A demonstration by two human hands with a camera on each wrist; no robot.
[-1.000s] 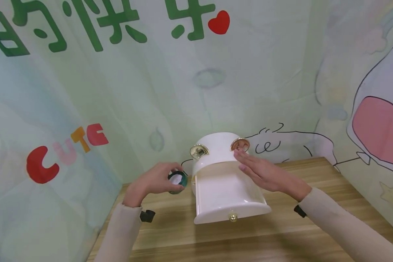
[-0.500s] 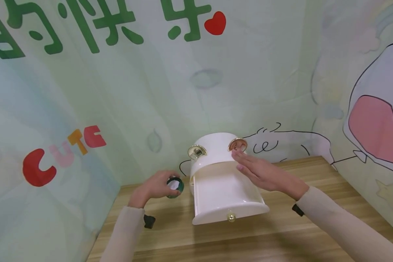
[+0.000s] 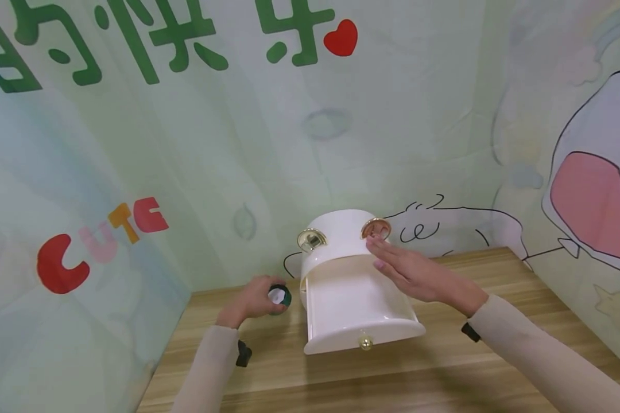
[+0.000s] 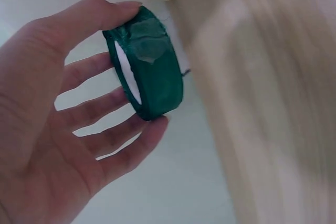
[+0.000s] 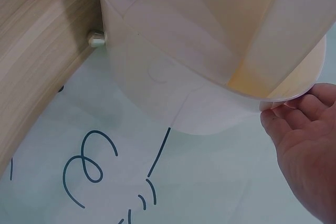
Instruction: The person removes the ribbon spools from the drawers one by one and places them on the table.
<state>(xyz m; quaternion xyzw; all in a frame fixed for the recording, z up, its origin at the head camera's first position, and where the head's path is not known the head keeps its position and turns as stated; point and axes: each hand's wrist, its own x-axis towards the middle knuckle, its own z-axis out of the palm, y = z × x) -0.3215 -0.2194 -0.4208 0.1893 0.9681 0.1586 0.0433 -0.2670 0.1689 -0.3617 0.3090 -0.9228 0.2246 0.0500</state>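
Between the thumb and fingers of my left hand (image 3: 252,297) is a roll of green ribbon (image 4: 160,77) with a white inside, held up left of a white rounded box (image 3: 341,229). The box's drawer (image 3: 359,298) is pulled out towards me and has a small gold knob (image 3: 365,342) on its front. My right hand (image 3: 421,276) rests its straight fingers on the box's upper right side, by a round gold-rimmed piece (image 3: 376,228). A matching round piece (image 3: 312,240) sits on the upper left. In the right wrist view, the fingertips touch the box's rim.
The box stands on a wood-grain table (image 3: 268,367) near its back edge. Behind and at both sides hangs a printed cloth backdrop (image 3: 413,115) with green characters, a red heart and cartoon drawings. Small feet (image 5: 97,39) show under the box.
My left hand has come down and slightly to the right with the ribbon roll, closer to the table. The right hand stays against the box, and the drawer has not moved.
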